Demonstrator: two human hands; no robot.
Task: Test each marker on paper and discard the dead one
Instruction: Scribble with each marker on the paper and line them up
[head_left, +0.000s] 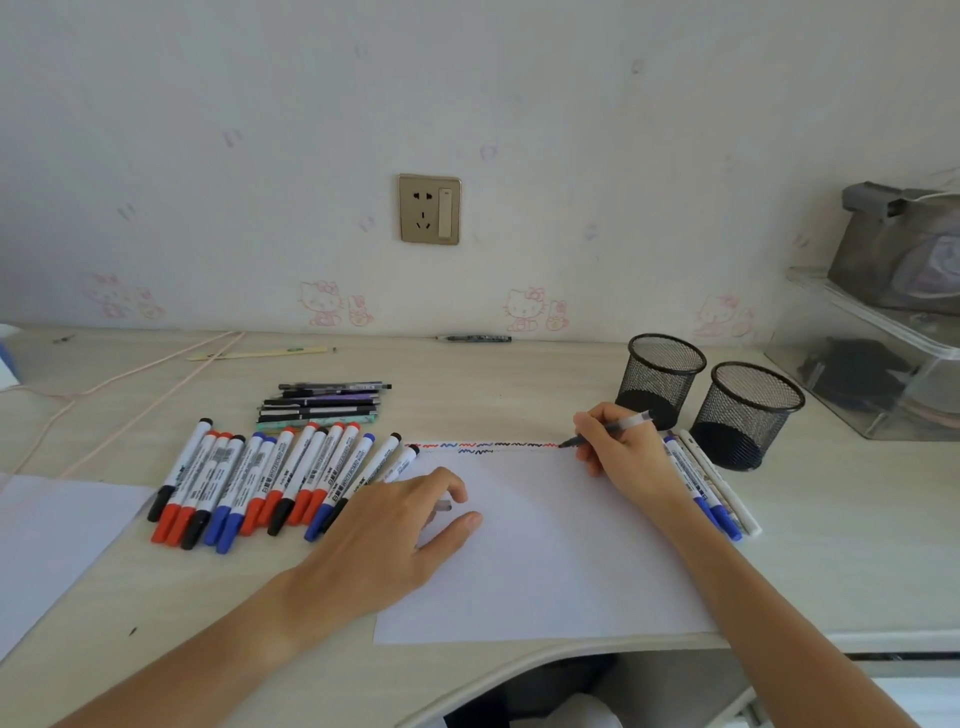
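Observation:
A white sheet of paper (540, 561) lies on the desk with red, blue and black squiggles (483, 446) along its top edge. My right hand (623, 449) grips a dark pen (605, 428), its tip at the right end of the squiggle row. My left hand (395, 525) rests on the paper's left part, its fingers curled round a small clear cap (443, 505). A row of several red, blue and black markers (270, 478) lies left of the paper. A stack of thin dark pens (322, 408) lies behind them.
Two black mesh cups (660, 379) (745, 415) stand at the back right. A few markers (711, 488) lie right of the paper. A second sheet (47, 540) is at the far left, a clear box (883, 364) at the far right. Cables run along the back left.

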